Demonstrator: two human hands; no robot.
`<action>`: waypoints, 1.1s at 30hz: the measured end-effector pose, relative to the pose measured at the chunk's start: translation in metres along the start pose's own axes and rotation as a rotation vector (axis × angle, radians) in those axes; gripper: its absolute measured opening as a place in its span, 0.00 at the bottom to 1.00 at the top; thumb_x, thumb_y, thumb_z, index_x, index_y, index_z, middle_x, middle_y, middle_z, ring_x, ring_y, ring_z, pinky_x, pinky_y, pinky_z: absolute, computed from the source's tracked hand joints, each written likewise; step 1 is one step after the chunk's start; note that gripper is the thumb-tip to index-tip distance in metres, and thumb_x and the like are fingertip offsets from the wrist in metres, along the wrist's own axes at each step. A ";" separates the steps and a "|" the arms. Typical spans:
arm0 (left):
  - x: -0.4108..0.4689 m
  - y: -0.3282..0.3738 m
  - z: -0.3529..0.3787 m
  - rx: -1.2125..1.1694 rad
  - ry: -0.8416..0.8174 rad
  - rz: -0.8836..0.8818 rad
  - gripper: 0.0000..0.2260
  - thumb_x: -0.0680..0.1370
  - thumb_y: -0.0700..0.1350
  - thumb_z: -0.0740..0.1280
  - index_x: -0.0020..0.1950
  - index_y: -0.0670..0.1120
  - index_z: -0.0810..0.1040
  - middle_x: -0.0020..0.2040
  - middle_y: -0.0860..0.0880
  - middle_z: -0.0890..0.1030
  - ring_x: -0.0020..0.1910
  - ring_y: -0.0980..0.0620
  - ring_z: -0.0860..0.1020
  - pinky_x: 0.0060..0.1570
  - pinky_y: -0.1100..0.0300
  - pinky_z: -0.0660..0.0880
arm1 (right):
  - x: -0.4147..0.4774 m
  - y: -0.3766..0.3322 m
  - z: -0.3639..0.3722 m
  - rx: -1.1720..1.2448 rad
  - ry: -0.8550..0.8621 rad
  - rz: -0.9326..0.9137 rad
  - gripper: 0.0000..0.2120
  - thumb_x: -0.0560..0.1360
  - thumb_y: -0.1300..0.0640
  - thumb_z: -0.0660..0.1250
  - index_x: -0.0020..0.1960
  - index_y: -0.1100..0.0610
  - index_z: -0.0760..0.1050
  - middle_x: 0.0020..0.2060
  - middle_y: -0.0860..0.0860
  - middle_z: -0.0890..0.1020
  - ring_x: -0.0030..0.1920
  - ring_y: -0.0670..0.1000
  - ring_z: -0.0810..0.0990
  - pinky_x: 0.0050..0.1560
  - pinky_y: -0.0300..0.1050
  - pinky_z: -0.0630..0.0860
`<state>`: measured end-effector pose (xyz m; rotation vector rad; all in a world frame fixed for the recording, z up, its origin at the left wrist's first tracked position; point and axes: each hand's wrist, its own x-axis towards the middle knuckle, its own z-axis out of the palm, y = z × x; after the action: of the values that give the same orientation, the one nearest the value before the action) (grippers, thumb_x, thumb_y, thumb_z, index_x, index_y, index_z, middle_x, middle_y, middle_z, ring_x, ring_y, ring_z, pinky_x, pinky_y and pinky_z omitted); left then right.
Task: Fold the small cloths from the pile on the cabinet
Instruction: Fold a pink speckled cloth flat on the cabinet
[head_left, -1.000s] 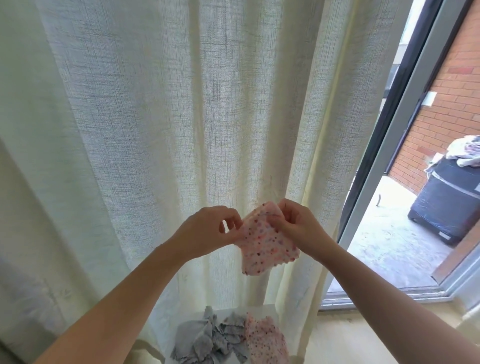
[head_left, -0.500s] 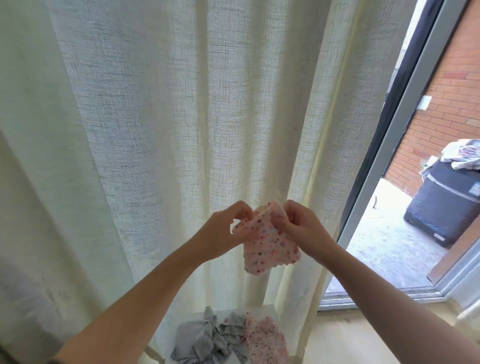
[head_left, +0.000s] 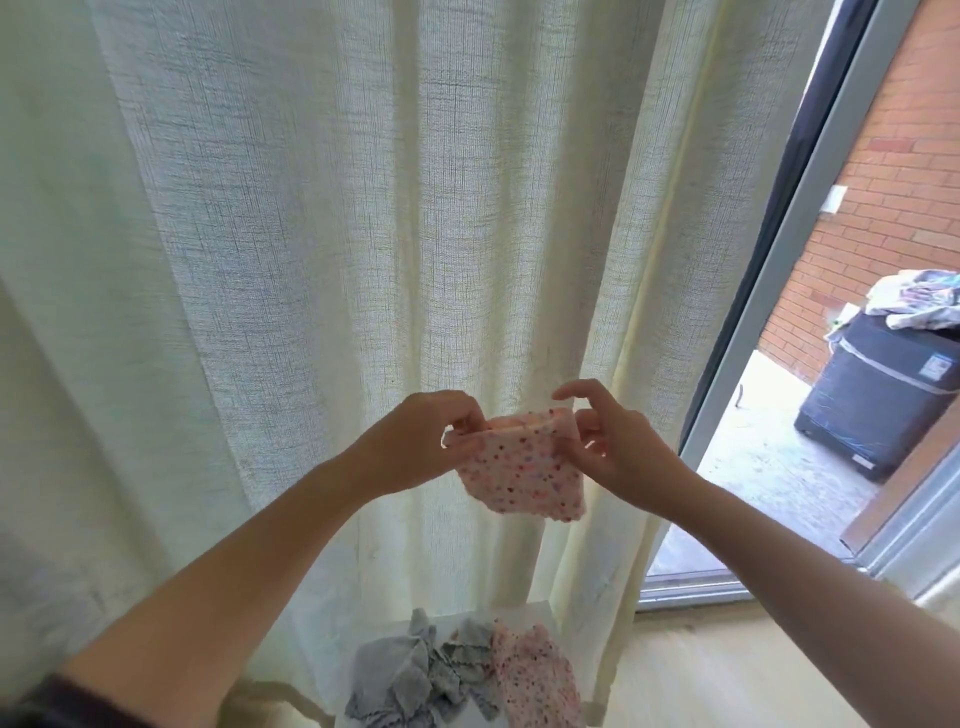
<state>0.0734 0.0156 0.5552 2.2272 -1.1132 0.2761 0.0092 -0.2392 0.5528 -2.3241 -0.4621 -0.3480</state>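
While the left hand (head_left: 415, 441) and right hand (head_left: 618, 447) are pinching the top corners of the pink dotted cloth (head_left: 524, 467), it is hanging in mid-air above the pile (head_left: 457, 675) on the cabinet (head_left: 524, 612). The fold is seemingly getting under way, and the next move is calling for matching the corners squarely.

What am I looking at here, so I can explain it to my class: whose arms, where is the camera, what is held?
No machine here: a person wears a camera on the head, so you look forward and down along their arms. The left hand and right hand each pinch a top corner of a pink dotted cloth, held up before a pale curtain. Below, on the white cabinet, lie crumpled grey cloths and a second pink cloth.
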 end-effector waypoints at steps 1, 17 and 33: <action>0.003 0.000 -0.006 0.039 -0.024 0.029 0.01 0.76 0.43 0.70 0.46 0.46 0.80 0.41 0.55 0.80 0.42 0.57 0.78 0.45 0.63 0.76 | 0.002 -0.003 -0.002 -0.084 -0.045 -0.041 0.18 0.79 0.54 0.67 0.61 0.37 0.64 0.45 0.47 0.85 0.42 0.41 0.84 0.42 0.36 0.81; 0.026 -0.012 -0.040 0.179 -0.242 0.106 0.03 0.76 0.41 0.70 0.43 0.45 0.78 0.40 0.54 0.77 0.38 0.59 0.75 0.40 0.68 0.71 | 0.037 -0.005 -0.004 -0.277 -0.334 -0.050 0.03 0.78 0.53 0.68 0.47 0.51 0.76 0.43 0.44 0.83 0.42 0.37 0.81 0.45 0.30 0.78; 0.107 0.077 0.040 -0.036 -0.236 -0.193 0.07 0.76 0.39 0.69 0.51 0.50 0.77 0.41 0.52 0.80 0.38 0.59 0.76 0.41 0.65 0.76 | -0.018 0.070 -0.101 0.056 -0.035 0.255 0.15 0.73 0.60 0.73 0.52 0.44 0.72 0.39 0.49 0.84 0.40 0.47 0.83 0.43 0.45 0.81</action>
<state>0.0762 -0.1129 0.6046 2.3590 -1.0019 -0.0894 0.0105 -0.3616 0.5740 -2.3026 -0.1855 -0.1692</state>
